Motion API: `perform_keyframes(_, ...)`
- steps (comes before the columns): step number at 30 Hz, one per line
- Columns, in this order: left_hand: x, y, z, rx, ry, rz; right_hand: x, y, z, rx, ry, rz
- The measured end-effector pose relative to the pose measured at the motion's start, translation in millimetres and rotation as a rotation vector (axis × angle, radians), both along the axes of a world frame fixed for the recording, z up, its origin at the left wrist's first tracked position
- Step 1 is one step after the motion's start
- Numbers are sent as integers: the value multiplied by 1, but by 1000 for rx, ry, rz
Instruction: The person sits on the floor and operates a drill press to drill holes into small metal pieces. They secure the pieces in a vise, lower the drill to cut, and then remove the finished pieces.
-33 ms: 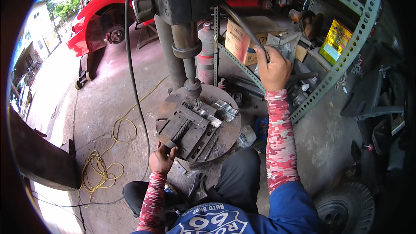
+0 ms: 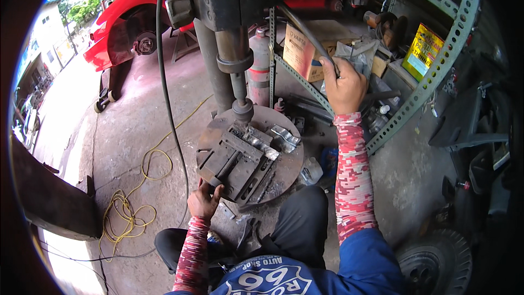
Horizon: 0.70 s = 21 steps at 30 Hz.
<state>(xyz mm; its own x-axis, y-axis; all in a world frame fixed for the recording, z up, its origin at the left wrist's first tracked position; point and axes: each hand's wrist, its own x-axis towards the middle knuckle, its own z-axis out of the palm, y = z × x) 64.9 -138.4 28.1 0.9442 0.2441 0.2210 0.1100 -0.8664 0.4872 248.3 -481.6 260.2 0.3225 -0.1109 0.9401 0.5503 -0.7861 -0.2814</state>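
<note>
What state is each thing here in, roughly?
Right hand: closed around the lever.
Left hand: holding the vise's near end.
Vise: resting on the round table.
Drill chuck: above the vise, contact unclear.
Shiny metal piece: lying beside the vise.
Yellow cord: loosely tangled on the floor.
Red car: one wheel off, hub bare.

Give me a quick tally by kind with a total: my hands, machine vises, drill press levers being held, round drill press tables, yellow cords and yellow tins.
Left hand and right hand: 2
Machine vise: 1
Drill press lever: 1
Round drill press table: 1
Yellow cord: 1
Yellow tin: 1
Total: 7
</note>
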Motion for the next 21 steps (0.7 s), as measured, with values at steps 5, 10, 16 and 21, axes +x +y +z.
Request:
perform_keyframes(5, 1, -1, -2, -37, -59, 8, 2, -1, -1, 0, -14, -6)
perform_keyframes(10, 0, 0, -2, 27, 6, 9, 1, 0, -2, 9, 4, -10)
perform_keyframes(16, 0, 0, 1, 53, 21, 7, 2, -1, -2, 9, 11, -21)
perform_keyframes(21, -1, -2, 4, 12, 2, -1, 2, 0, -2, 10, -4, -14)
